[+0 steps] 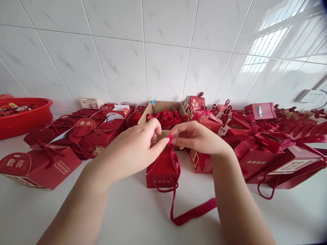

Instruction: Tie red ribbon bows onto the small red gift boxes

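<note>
In the head view, a small red gift box [163, 166] with a rope handle stands upright on the white table in front of me. A red ribbon [192, 211] runs from its top, down its right side and onto the table. Just above the box, my left hand [141, 143] pinches the ribbon between thumb and fingers. My right hand [192, 137] meets it there, its fingertips closed on the same short piece of ribbon. The top of the gift box is partly hidden behind both hands.
Behind the hands, an open cardboard box [163, 105] holds red ribbons [170, 117]. Red gift boxes crowd the left [61, 166] and right [265, 163], several with bows. A red plastic basin [28, 119] stands far left. A tiled wall [117, 64] closes off the back.
</note>
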Demonstrator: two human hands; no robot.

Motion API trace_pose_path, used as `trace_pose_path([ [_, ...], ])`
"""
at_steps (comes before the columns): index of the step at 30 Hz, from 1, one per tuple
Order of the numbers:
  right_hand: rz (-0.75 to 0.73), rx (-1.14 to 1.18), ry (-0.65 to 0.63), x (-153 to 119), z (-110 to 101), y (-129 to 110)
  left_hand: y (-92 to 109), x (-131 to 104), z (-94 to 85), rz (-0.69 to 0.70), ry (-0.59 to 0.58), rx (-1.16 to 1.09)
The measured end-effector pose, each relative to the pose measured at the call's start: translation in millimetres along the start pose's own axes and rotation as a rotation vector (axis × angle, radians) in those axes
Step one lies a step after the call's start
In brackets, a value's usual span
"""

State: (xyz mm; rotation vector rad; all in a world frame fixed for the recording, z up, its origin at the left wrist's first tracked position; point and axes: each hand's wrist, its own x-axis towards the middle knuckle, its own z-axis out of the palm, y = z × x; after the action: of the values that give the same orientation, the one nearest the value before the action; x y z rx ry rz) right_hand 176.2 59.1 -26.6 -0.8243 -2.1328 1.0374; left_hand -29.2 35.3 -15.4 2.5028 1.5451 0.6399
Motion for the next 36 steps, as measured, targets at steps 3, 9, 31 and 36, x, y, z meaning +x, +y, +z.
trace_pose_path([
  [3, -0.016, 0.021, 0.298, -9, -2, -8, -13, 0, -0.3, -0.050, -0.203, 0.062],
  [9, -0.205, -0.022, 0.957, -25, 1, -23, -13, 10, 7.4, -0.121, -0.524, 0.172],
  [31, 0.277, -0.155, -0.007, 23, 41, 17, -42, 23, -12.2, -0.300, -0.598, 0.106],
  [36, 0.343, -0.211, -0.110, 27, 42, 21, -44, 23, -10.6, -0.285, -0.605, 0.099],
])
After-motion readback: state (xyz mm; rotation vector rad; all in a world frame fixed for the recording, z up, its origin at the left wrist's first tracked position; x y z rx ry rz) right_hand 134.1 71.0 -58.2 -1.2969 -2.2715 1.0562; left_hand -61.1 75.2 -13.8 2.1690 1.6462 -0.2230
